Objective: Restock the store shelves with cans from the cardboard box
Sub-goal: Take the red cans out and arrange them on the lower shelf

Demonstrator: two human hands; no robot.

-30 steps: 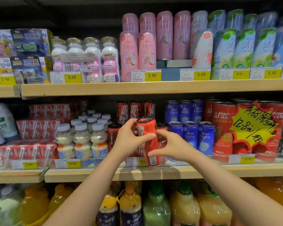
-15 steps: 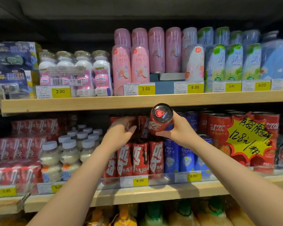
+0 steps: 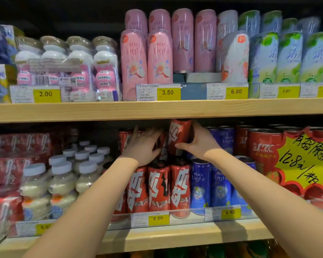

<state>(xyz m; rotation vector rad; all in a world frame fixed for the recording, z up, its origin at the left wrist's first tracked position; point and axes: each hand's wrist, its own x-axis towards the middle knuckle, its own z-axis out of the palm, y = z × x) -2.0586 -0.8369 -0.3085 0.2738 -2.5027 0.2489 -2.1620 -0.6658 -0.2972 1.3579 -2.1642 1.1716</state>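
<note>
Half a second ago the right hand [image 3: 198, 144] held the red can [image 3: 179, 135] out in front of the shelf with its top turned toward the camera. Now the can has gone in under the upper shelf board [image 3: 157, 109], its label facing out, on a 2nd tier above the front row of red cans [image 3: 158, 187]. It leans a little and I cannot tell whether its base has landed on the cans below. The left hand [image 3: 144, 146] has also moved in from just short of the row to the upper red cans beside it. That suggests this can is nearly stocked, with only the setting down and release left.

The right hand is closed around the can, thumb under its lower left edge and fingers wrapped round the right side. The left hand is spread open, palm and fingers against the neighbouring upper cans, seemingly steadying them. The blue cans [image 3: 213, 183] stand just to the right, near the front edge of the lower shelf [image 3: 175, 237]. No cardboard box is in view.
</note>
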